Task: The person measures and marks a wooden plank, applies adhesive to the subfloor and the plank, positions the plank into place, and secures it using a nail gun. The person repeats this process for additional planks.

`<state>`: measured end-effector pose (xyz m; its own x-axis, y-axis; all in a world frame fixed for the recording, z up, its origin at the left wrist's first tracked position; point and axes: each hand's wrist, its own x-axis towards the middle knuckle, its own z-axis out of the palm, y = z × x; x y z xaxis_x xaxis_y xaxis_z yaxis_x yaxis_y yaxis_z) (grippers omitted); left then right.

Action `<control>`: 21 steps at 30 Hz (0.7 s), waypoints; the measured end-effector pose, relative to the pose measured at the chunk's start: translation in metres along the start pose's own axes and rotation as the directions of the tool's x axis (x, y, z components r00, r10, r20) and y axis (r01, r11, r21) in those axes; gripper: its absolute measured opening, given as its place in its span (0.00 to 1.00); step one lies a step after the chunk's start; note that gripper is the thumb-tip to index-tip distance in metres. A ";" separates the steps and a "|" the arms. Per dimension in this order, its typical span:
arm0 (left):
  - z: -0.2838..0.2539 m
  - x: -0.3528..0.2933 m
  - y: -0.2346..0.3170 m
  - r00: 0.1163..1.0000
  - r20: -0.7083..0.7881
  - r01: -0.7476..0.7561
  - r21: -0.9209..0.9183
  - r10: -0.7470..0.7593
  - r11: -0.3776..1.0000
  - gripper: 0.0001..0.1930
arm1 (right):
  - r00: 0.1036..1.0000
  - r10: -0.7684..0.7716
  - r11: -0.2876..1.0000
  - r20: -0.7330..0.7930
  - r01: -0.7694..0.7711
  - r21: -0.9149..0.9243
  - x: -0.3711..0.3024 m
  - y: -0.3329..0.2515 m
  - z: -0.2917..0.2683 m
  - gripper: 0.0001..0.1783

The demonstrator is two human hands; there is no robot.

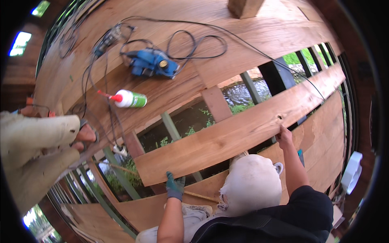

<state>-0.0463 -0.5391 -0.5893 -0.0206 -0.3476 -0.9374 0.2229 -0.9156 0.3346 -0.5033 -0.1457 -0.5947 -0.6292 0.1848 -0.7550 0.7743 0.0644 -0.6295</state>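
Observation:
A long, pale wooden plank [227, 135] slants across the gaps in a floor frame, its right end farther from me. My left hand [175, 185], in a grey-teal glove, grips the near edge close to the plank's left end, thumb on top. My bare right hand [284, 136] is closed on the same edge farther right, near a dark knot hole; its fingertips are partly hidden. Below the plank, green and brown joists [172, 126] show with plants and water beneath. A rounded white form [251, 182], seemingly my clothed knee, rises between my arms.
On the boards beyond lie a blue electric planer [152, 62], another corded tool [107, 39] and a white-green bottle [131, 99] with red nozzle. Black cords [194, 40] loop about. Another person's beige trouser legs [40, 137] stand left. A wooden post [245, 8] rises at the back.

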 end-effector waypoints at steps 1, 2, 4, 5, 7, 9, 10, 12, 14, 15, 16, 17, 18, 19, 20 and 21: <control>-0.008 0.000 0.002 1.000 0.007 0.028 -0.017 -0.028 0.999 0.27 | 1.000 0.029 1.000 -0.004 -0.029 0.009 -0.010 -0.004 0.007 0.12; -0.010 -0.004 0.000 0.999 -0.010 0.034 0.001 -0.034 0.999 0.27 | 0.998 0.067 0.997 -0.015 -0.068 -0.038 -0.016 -0.009 0.002 0.13; -0.010 -0.012 -0.004 0.998 -0.036 0.057 0.047 -0.055 0.997 0.26 | 0.993 0.111 0.987 -0.044 -0.115 -0.110 -0.022 -0.016 -0.003 0.15; -0.011 -0.013 -0.006 0.998 -0.035 0.055 0.063 -0.053 0.996 0.26 | 0.992 0.124 0.983 -0.029 -0.127 -0.130 -0.021 -0.019 -0.006 0.15; -0.013 -0.019 -0.012 0.993 -0.078 0.097 0.104 -0.089 0.990 0.26 | 0.989 0.146 0.975 -0.016 -0.147 -0.167 -0.015 -0.021 -0.024 0.17; -0.013 -0.036 -0.018 0.986 -0.123 0.133 0.137 -0.116 0.982 0.26 | 0.983 0.179 0.951 -0.035 -0.182 -0.250 -0.018 -0.026 -0.038 0.19; -0.011 -0.047 -0.023 0.982 -0.141 0.148 0.151 -0.127 0.977 0.27 | 0.979 0.197 0.936 -0.047 -0.202 -0.289 -0.018 -0.030 -0.043 0.19; -0.017 -0.051 -0.027 0.977 -0.144 0.181 0.147 -0.160 0.972 0.28 | 0.988 -0.030 0.719 -0.153 -0.085 -0.690 -0.017 -0.042 -0.051 0.21; -0.027 -0.045 -0.029 0.972 -0.114 0.218 0.108 -0.206 0.970 0.29 | 0.899 -0.434 -0.079 0.057 0.025 -0.997 -0.010 -0.056 -0.051 0.22; -0.029 -0.044 -0.029 0.973 -0.100 0.222 0.127 -0.210 0.967 0.29 | 0.736 -0.666 -0.065 0.122 0.106 -0.992 -0.010 -0.051 -0.035 0.20; -0.030 -0.047 -0.027 0.974 -0.093 0.218 0.143 -0.206 0.965 0.30 | 0.709 -0.688 -0.018 0.155 0.197 -0.980 -0.024 -0.058 0.003 0.18; -0.029 -0.051 -0.025 0.974 -0.084 0.223 0.164 -0.211 0.961 0.31 | 0.680 -0.712 0.025 0.178 0.278 -0.960 -0.035 -0.072 0.040 0.17; -0.028 -0.053 -0.024 0.971 -0.068 0.238 0.168 -0.230 0.957 0.31 | 0.609 -0.749 -0.010 0.263 0.386 -0.922 -0.025 -0.072 0.058 0.13; -0.023 -0.054 -0.024 0.968 -0.048 0.249 0.169 -0.244 0.954 0.32 | 0.445 -0.794 -0.079 0.415 0.601 -0.795 -0.006 -0.069 0.080 0.13; -0.024 -0.056 -0.022 0.967 -0.040 0.254 0.163 -0.251 0.953 0.32 | 0.392 -0.787 -0.095 0.477 0.685 -0.722 -0.009 -0.066 0.124 0.15; -0.031 -0.059 -0.018 0.957 -0.005 0.288 0.182 -0.292 0.940 0.30 | 0.426 -0.698 -0.100 0.575 0.737 -0.668 -0.030 -0.069 0.171 0.19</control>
<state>-0.0187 -0.4956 -0.5434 -0.0798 -0.0645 -0.9947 0.0266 -0.9977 0.0625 -0.5499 -0.3236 -0.5602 -0.8480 -0.5299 0.0121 -0.4959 0.7851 -0.3711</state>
